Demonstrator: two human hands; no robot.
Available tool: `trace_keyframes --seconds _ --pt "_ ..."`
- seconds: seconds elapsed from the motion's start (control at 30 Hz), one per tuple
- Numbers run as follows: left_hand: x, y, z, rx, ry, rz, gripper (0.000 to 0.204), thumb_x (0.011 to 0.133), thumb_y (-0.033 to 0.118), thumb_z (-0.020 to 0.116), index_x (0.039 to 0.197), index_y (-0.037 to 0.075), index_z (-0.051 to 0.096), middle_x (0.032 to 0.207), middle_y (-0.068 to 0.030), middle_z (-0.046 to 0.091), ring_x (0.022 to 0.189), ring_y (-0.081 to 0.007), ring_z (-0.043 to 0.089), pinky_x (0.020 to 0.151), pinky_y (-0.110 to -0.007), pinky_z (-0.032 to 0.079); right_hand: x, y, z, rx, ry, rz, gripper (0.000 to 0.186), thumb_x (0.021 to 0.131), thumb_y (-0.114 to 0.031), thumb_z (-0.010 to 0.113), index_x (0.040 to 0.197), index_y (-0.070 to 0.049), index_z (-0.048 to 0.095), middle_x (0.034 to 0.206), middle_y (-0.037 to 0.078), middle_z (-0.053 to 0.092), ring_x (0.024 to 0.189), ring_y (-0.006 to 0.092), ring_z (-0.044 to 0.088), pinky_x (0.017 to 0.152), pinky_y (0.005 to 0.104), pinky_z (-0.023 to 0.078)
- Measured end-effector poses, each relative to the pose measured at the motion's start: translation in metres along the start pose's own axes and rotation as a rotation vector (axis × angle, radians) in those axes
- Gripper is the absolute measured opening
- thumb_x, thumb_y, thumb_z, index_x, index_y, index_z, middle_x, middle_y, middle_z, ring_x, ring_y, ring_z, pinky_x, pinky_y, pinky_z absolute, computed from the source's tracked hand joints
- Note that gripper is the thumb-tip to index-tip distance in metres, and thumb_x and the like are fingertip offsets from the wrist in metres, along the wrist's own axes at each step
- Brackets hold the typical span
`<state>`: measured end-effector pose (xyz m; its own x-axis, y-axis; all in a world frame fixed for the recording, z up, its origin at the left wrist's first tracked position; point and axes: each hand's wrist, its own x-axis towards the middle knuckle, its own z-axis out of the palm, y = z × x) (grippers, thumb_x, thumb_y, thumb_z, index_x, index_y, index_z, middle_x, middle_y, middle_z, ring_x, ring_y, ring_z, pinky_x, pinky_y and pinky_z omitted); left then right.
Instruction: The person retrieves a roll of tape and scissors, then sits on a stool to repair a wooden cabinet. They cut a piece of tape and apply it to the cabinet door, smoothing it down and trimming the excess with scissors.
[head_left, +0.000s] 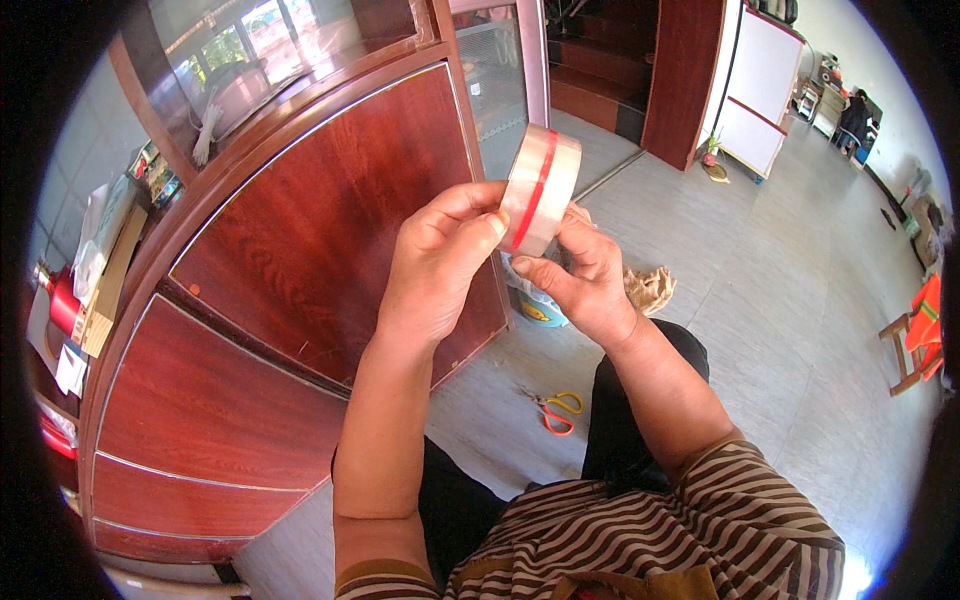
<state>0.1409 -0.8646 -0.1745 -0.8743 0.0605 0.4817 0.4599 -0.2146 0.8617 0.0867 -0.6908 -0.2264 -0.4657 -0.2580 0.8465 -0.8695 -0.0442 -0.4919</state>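
A wide roll of tape with a red stripe around it is raised in front of me, tilted on edge. My left hand pinches its left side between thumb and fingers. At its lower right edge, my right hand is closed on the roll, the thumb near the bottom and some fingertips hidden behind it. Below my hands, scissors with one yellow and one orange-red handle lie on the grey floor between my knees.
A dark red wooden cabinet stands close on my left. Beyond my hands are a blue patterned bin, partly hidden, and crumpled brown paper. Farther off are dark stairs, a white cabinet and a wooden chair with orange cloth.
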Motion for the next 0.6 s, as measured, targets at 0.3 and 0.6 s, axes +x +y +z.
trace_keyframes --seconds 0.3,0.6 --pt "-0.001 -0.004 -0.001 0.014 0.050 0.006 0.025 0.102 0.008 0.062 0.120 -0.007 0.070 0.108 -0.0072 0.074 0.096 -0.0093 0.067 0.090 -0.027 0.053 -0.002 -0.004 0.005 -0.062 0.000 -0.036 0.039 0.079 -0.010 0.086 0.115 -0.002 0.074 0.108 0.015 0.071 0.101 0.0332 0.064 0.095 0.0410 0.047" --pt "0.001 -0.013 -0.008 -0.067 0.074 -0.104 0.025 0.101 0.011 0.064 0.120 -0.006 0.068 0.112 -0.0102 0.074 0.102 -0.0147 0.068 0.097 -0.033 0.052 -0.002 -0.008 -0.005 0.077 -0.054 0.127 0.024 0.082 -0.010 0.075 0.103 -0.001 0.070 0.093 0.014 0.064 0.088 0.0309 0.059 0.089 0.0400 0.045"
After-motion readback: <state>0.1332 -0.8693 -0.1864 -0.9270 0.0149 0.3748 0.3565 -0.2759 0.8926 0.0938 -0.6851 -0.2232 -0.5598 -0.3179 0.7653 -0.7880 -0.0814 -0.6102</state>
